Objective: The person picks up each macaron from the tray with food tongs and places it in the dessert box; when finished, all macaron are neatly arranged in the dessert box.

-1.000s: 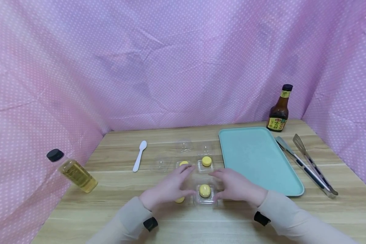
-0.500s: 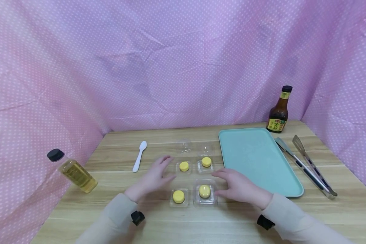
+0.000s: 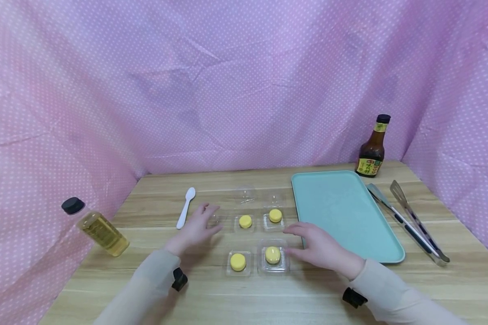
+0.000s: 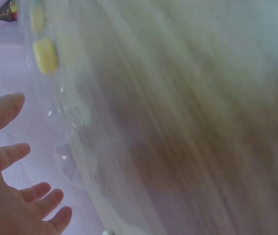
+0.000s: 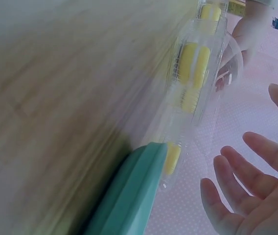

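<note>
On the worktop [image 3: 349, 289], four yellow cakes sit in small clear plastic cups; the near-right cup [image 3: 273, 259] lies just left of the right hand [image 3: 318, 247], whose fingers are relaxed and apart, holding nothing. The left hand [image 3: 198, 227] is also loose and holds nothing, resting by an empty clear lid [image 3: 214, 219] near the white spoon [image 3: 185, 207]. The cup looks light, thin and easy to crush, so I think its stiffer rim is the best place to hold.
</note>
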{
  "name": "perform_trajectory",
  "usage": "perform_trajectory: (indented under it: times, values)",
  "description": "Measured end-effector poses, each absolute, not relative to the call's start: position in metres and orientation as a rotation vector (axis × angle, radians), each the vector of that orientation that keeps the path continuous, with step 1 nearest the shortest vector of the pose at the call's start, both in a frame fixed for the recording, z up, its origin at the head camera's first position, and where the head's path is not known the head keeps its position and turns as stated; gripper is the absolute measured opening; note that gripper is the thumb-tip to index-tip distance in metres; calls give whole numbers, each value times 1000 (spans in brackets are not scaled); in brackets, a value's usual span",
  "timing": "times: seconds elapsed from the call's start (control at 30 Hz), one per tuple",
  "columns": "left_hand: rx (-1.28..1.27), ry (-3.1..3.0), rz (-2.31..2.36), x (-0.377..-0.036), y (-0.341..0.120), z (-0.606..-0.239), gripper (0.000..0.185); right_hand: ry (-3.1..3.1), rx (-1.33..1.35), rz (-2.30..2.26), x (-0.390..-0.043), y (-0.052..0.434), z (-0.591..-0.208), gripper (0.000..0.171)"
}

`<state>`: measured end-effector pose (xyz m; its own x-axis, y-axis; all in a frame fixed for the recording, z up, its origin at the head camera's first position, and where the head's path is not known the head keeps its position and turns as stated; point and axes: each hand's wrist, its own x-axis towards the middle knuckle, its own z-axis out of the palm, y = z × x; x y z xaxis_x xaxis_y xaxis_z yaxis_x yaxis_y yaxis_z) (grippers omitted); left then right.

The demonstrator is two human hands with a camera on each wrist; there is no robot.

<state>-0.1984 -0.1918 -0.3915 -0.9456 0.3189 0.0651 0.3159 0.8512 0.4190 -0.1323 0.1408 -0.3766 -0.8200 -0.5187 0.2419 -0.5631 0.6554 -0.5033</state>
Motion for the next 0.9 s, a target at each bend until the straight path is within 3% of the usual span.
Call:
perform_trajectory:
  times: [0.43, 0.9]
  values:
    - [364, 2904, 520, -211, -194, -399, 75, -2787, 904, 897, -135, 139, -378, 40]
    - [394, 2916, 407, -209, -192, -403, 69, -2768, 898, 941, -138, 130, -375, 42]
